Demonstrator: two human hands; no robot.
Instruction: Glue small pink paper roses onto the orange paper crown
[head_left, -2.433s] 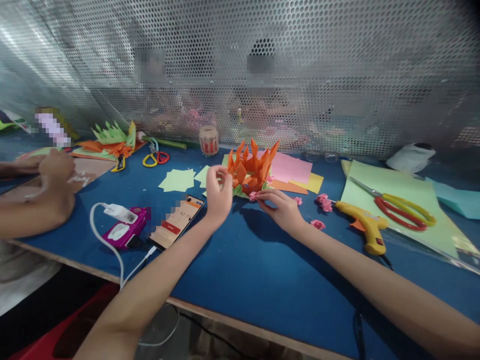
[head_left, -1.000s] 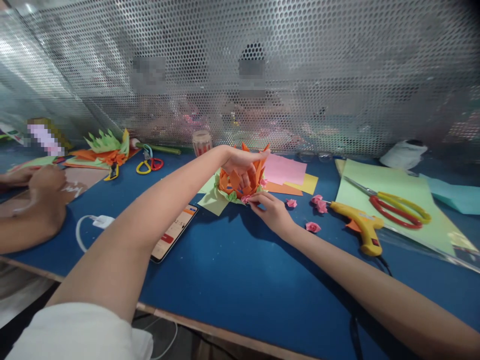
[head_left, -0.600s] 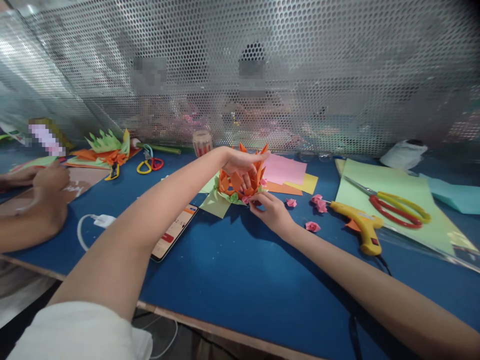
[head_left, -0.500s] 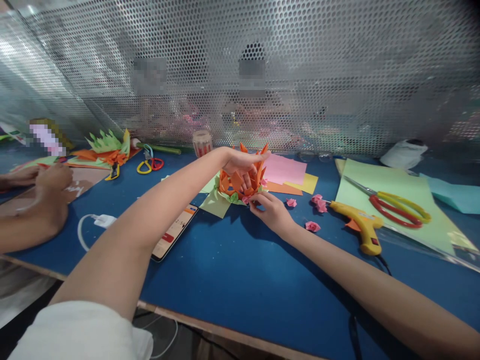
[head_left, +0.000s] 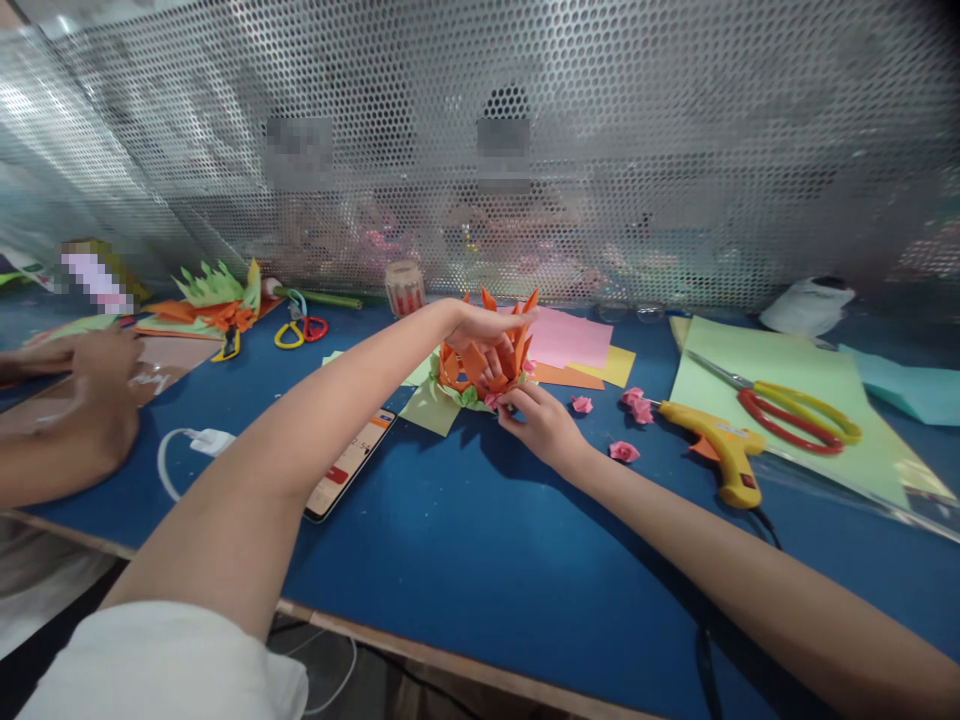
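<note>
With the orange paper flower (head_left: 480,362) on the blue surface (head_left: 465,540) left of the glue gun (head_left: 724,448), the left hand (head_left: 484,330) grips its petals while the right hand (head_left: 541,420) pinches a pink rosette (head_left: 493,399) against its base, seemingly needing steady pressure.
</note>
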